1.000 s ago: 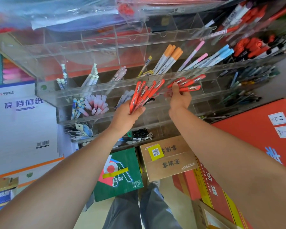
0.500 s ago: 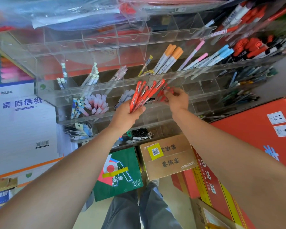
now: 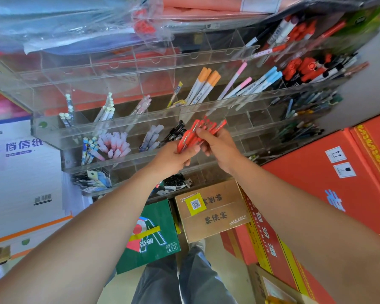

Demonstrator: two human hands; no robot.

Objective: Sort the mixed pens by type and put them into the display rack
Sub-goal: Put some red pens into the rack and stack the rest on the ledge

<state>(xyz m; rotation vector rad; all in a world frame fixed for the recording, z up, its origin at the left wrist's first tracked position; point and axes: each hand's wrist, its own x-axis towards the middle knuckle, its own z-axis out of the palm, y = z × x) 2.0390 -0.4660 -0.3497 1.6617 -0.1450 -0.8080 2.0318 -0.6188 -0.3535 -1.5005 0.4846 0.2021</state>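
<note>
The left hand (image 3: 173, 157) grips a bundle of red pens (image 3: 203, 128) by their lower ends, thumb laid across the barrels. The right hand (image 3: 219, 148) meets it from the other side, its fingers curled round the middle of the same bundle, so the two hands are together and both closed on the pens. The bundle tilts up and to the right, its tips fanned slightly. It is held in the air just in front of the middle tier of the clear acrylic display rack (image 3: 53, 137) and lies in no compartment.

In the rack's upper tier stand orange-capped pens (image 3: 206, 80), then pink pens (image 3: 239, 77) and blue-capped pens (image 3: 266, 77) further right. The tier below holds a cluster of pale pink caps (image 3: 113, 143) at the left and black pens (image 3: 176, 131) just beside the left hand's knuckles.

Below the rack a brown carton (image 3: 215, 213) sits between a green box (image 3: 154, 233) and a large red carton (image 3: 316, 172).
</note>
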